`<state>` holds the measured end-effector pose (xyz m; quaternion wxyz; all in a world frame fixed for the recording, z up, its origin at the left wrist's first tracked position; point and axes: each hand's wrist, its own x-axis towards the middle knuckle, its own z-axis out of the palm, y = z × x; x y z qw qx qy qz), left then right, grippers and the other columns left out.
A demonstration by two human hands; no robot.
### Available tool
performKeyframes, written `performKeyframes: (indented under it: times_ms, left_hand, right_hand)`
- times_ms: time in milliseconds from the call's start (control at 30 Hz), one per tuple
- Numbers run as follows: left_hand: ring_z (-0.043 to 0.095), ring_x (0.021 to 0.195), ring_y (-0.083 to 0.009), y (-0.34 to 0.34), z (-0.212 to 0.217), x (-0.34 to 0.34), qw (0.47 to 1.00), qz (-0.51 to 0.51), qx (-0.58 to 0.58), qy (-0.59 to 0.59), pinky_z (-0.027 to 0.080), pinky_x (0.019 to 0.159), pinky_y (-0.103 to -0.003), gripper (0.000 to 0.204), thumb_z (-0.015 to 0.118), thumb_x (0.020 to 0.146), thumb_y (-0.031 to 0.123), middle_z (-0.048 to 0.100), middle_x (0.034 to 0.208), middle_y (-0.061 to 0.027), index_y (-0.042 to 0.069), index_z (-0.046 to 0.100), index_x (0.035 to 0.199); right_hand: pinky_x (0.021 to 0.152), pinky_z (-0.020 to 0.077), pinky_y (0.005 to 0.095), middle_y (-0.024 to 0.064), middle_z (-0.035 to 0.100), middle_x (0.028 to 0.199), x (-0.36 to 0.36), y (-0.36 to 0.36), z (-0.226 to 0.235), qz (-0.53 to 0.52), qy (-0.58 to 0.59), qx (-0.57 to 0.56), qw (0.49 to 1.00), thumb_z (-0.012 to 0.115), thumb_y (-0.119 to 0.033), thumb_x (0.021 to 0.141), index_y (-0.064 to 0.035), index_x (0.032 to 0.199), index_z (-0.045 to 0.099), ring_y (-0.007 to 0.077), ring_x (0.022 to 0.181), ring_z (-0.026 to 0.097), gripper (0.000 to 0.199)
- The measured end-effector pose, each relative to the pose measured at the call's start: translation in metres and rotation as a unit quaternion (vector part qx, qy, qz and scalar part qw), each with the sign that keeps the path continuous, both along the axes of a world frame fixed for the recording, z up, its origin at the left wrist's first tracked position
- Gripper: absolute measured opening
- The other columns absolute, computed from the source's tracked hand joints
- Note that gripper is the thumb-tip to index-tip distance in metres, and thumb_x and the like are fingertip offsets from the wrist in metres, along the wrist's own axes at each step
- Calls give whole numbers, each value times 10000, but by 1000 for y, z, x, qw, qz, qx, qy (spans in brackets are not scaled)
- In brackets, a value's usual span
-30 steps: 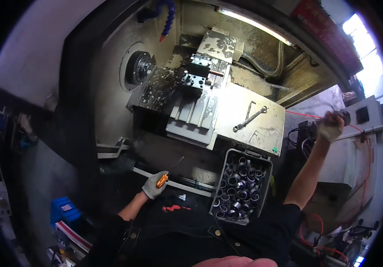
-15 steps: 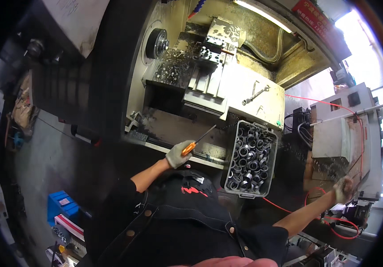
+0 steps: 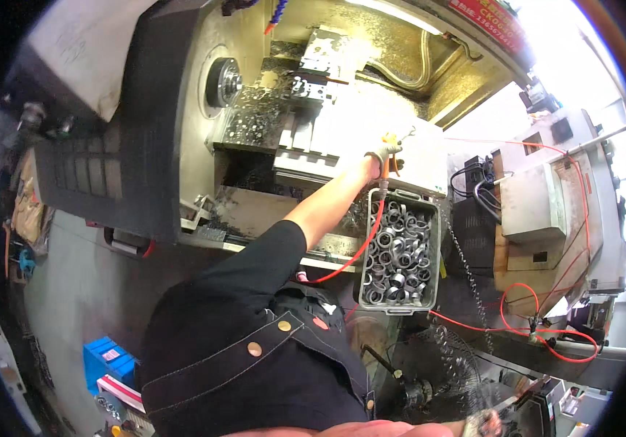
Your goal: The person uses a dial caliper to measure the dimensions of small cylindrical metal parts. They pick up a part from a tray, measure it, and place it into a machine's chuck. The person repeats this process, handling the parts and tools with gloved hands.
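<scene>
My left hand [image 3: 384, 151], in a pale work glove, reaches over the lathe's light cover. Its fingers are closed round an orange air blow gun [image 3: 393, 169], whose red hose [image 3: 371, 244] curves down toward my waist. Just below that hand stands a grey bin [image 3: 364, 293] full of metal rings [image 3: 400, 251]. My right hand [image 3: 482, 424], gloved and blurred, is at the bottom edge, right of my body. Long curls of metal swarf [image 3: 455, 353] hang in the air beside it; I cannot make out its fingers or whether it grips any.
The open lathe has its chuck [image 3: 224, 82] at left and a tool post [image 3: 309, 87] in the middle. A wrench [image 3: 407, 132] lies on the cover. Another red hose [image 3: 520, 331] loops at right near a beige machine [image 3: 535, 204]. A blue bin [image 3: 105, 360] stands at lower left.
My left hand has moved right and away from me; the orange-handled tool it held no longer shows clearly, and a blow gun is there instead. My right hand has dropped toward me.
</scene>
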<state>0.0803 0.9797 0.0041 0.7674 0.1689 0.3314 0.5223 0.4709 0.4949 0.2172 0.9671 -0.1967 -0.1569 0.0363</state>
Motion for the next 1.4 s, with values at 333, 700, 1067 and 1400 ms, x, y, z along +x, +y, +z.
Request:
performKeyframes:
  times_ms: [333,700,1067,1400]
  left_hand:
    - [526,509,-204,23,1,35,999,-23,15,-18,484,533,-377,81,560,782,99,535,639,-69,48,546,843]
    - [525,656,-87,-70,38,0,858,-154,365,326,451,576,-217,420,563,718,0,565,808,-24,67,523,1131]
    - [556,821,-126,-127,81,-16,756,-235,421,444,443,767,-263,452,582,693,94,619,906,-51,97,535,1143]
    - [591,844,-166,-178,73,-22,766,-225,420,431,462,786,-306,472,628,666,147,618,907,-95,109,533,1126]
  right_hand:
    - [479,457,253,-36,508,495,6,-69,-56,-35,101,51,993,540,-224,700,-150,580,526,85,486,521,142]
    - [431,434,241,-64,514,480,63,-82,-126,-77,152,-103,980,504,-212,655,-222,552,530,86,454,511,107]
    - [609,415,341,95,477,657,50,46,-143,298,15,-136,945,555,-135,659,-32,807,559,204,614,462,181]
    - [816,504,385,105,495,1100,-163,318,-210,528,-201,-292,772,525,-76,817,-53,1147,460,219,958,547,337]
